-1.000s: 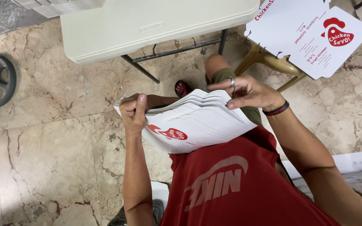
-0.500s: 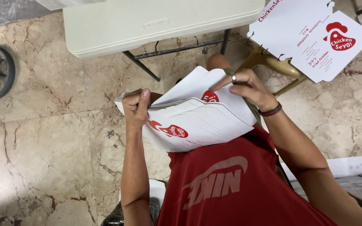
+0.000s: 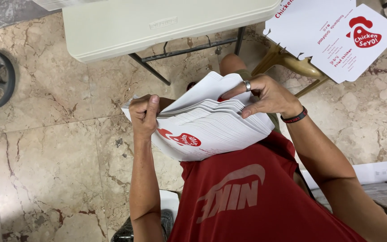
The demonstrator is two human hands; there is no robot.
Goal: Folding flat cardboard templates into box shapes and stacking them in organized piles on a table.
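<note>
left hand [image 3: 143,115] clamps the edge of a stack of flat white cartons [image 3: 211,130] held over the lap; right hand [image 3: 265,95] now pinches the top blank [image 3: 211,87] and lifts it clear, where earlier it lay flat on the stack. judged: one carton is being separated. table [image 3: 157,27] beyond, unchanged.

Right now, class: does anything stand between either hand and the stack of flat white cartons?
Nothing visible does. The left hand grips the stack of flat white cartons at its left edge, and the right hand touches its top sheets, lifting the top carton.
</note>
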